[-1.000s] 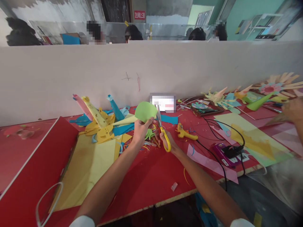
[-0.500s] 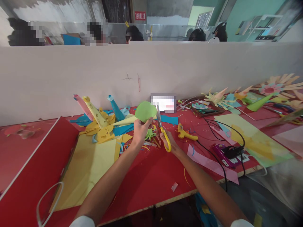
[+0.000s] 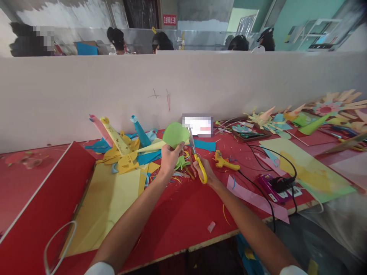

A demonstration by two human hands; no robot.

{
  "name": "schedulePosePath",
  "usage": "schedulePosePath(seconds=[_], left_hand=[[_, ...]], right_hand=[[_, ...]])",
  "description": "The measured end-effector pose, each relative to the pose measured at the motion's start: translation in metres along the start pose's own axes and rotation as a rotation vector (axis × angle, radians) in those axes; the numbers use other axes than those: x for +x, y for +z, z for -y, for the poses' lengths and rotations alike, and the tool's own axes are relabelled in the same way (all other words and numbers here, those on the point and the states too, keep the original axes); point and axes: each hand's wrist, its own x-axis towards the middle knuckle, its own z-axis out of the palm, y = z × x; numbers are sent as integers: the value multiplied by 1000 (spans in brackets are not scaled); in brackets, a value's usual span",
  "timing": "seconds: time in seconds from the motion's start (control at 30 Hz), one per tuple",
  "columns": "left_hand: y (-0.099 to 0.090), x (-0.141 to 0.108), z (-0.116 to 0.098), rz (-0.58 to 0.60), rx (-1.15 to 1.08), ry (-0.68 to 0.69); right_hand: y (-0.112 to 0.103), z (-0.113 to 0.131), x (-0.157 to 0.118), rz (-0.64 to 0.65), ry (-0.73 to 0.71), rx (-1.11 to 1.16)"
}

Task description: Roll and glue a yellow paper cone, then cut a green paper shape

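Observation:
My left hand (image 3: 170, 157) pinches the lower edge of a rounded piece of green paper (image 3: 175, 134), held up above the table. Yellow-handled scissors (image 3: 200, 165) are in my right hand (image 3: 205, 170), fingers wrapped round the handles. Their blades point up and away, right beside the green paper's right edge; whether they touch it I cannot tell. Under my hands lie green paper cuttings (image 3: 181, 163) and thin scraps. A pale yellow paper cone (image 3: 151, 146) lies just left of my left hand.
Paper cones and yellow cut-outs (image 3: 126, 162) stand at the left, behind yellow sheets (image 3: 111, 198). A yellow glue gun (image 3: 225, 162) with a black cord lies to the right, near a purple box (image 3: 275, 187). A white partition (image 3: 86, 88) closes off the back; people sit beyond it.
The green paper has shifted very slightly to the left. Both hands keep nearly the same place and grip.

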Motion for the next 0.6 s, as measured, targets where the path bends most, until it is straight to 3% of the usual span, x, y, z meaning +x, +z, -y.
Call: schedulePosePath(seconds=[0.2,0.6], left_hand=[[-3,3,0,-54,19,41],[-5,3,-4,-39,24,60]], right_hand=[[0,-6,2,-10,9,2],[0,0,0,-47,0,5]])
